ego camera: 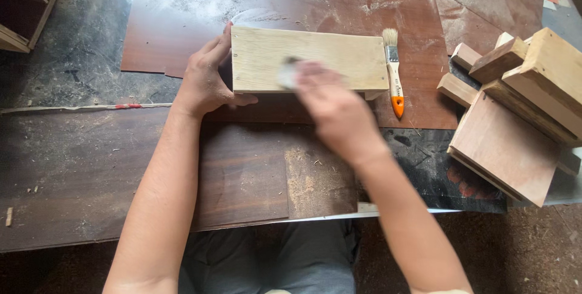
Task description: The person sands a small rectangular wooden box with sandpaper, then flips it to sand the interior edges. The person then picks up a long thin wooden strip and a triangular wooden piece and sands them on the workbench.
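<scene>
Bracing the pale wooden box (309, 59) at its end, the left hand (206, 79) has its fingers wrapped round the corner, while the blurred right hand (336, 109) presses a small grey pad (288, 74) on its front edge, fingers closed on it. Even pressure, box pinned flat, looks best. Dusty brown worktop (242, 167), paintbrush (393, 71) just beside, stacked wood offcuts (521, 106) at right.
</scene>
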